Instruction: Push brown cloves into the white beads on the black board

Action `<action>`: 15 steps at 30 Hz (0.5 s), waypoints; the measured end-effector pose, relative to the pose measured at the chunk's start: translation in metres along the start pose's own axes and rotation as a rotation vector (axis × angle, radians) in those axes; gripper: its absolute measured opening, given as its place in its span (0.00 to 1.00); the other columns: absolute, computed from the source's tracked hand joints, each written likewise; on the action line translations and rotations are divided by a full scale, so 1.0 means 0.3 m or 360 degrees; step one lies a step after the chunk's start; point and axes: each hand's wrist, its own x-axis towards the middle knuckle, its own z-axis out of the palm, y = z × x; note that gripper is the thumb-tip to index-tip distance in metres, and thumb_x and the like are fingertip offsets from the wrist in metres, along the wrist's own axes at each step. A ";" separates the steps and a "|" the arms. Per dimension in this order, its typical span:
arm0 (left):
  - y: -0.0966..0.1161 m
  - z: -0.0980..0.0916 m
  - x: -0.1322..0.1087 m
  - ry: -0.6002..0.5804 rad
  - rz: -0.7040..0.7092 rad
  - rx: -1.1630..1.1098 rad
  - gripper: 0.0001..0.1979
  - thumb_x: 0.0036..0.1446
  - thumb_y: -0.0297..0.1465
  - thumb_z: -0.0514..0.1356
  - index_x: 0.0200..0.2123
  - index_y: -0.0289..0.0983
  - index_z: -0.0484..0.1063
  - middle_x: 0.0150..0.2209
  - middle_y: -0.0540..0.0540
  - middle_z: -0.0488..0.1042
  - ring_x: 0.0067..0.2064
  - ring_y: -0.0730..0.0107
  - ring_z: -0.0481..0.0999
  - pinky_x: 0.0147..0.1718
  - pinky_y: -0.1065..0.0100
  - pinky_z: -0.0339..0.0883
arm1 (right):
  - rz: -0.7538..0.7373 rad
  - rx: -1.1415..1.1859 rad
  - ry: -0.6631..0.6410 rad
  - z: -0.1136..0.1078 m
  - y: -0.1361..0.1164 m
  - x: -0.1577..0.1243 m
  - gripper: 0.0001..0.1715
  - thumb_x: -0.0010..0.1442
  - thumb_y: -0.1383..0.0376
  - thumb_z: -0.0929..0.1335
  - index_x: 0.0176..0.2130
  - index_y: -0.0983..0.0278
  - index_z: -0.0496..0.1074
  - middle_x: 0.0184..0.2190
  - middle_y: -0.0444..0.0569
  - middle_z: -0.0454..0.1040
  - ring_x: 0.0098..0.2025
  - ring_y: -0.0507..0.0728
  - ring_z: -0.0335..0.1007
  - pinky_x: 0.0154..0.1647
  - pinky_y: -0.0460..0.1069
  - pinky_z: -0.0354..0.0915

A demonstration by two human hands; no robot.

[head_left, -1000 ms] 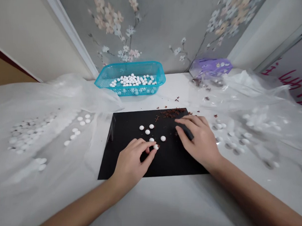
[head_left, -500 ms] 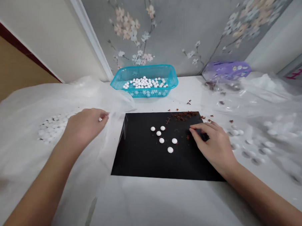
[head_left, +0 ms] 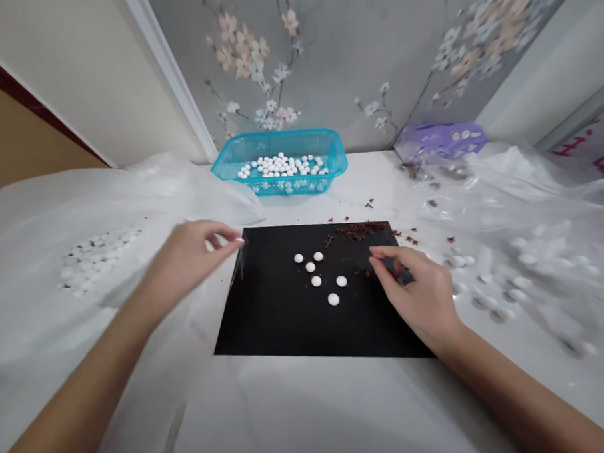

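My left hand (head_left: 193,258), slightly blurred, is closed in a pinch on a small white ball (head_left: 240,241) just over the left edge of a black sheet (head_left: 267,325). My right hand (head_left: 422,285) pinches thumb and forefinger together above the sheet's right side. Whatever lies between those fingertips is too small to make out. Several white balls (head_left: 316,280) rest on the middle of the sheet, some with reddish-brown bits showing at their edges. A heap of small reddish-brown pieces (head_left: 359,232) lies along the sheet's far right edge, and a few are loose nearby.
Behind the sheet stands a blue plastic basket (head_left: 280,137) with many white balls inside. White plastic with a pile of balls (head_left: 88,257) covers the left side. Clear bags (head_left: 543,203), more balls and a purple packet (head_left: 443,140) occupy the right.
My left hand has moved right, from above the white plastic to the black sheet's edge, with the ball in its fingertips. My right hand stays pinched above the sheet. The view has shifted slightly.
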 end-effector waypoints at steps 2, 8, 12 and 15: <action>0.082 0.069 -0.060 -0.0129 0.0305 -0.0469 0.12 0.53 0.41 0.58 0.33 0.40 0.75 0.33 0.49 0.76 0.31 0.70 0.72 0.27 0.71 0.64 | 0.0000 0.0010 -0.0014 -0.003 -0.008 -0.003 0.10 0.56 0.67 0.65 0.40 0.61 0.71 0.26 0.43 0.74 0.22 0.51 0.62 0.25 0.48 0.63; 0.177 0.258 -0.198 -0.0280 0.0726 -0.0692 0.07 0.57 0.32 0.56 0.37 0.42 0.73 0.34 0.50 0.74 0.35 0.72 0.72 0.34 0.71 0.66 | -0.0461 0.0223 -0.0272 -0.022 -0.068 -0.032 0.10 0.60 0.71 0.61 0.40 0.61 0.67 0.29 0.46 0.74 0.27 0.51 0.67 0.30 0.47 0.64; 0.170 0.288 -0.213 -0.0301 0.0598 -0.0759 0.05 0.53 0.32 0.60 0.35 0.42 0.70 0.32 0.53 0.73 0.30 0.75 0.69 0.31 0.72 0.64 | -0.0499 0.0426 -0.0451 -0.020 -0.097 -0.060 0.10 0.58 0.73 0.62 0.40 0.61 0.66 0.26 0.42 0.72 0.23 0.48 0.66 0.26 0.44 0.62; 0.171 0.293 -0.210 -0.0383 0.0497 -0.0922 0.06 0.52 0.32 0.61 0.35 0.41 0.67 0.33 0.54 0.74 0.29 0.77 0.69 0.29 0.74 0.63 | -0.0473 0.0466 -0.0641 -0.015 -0.099 -0.072 0.11 0.56 0.74 0.62 0.39 0.61 0.65 0.24 0.40 0.71 0.19 0.46 0.62 0.21 0.42 0.58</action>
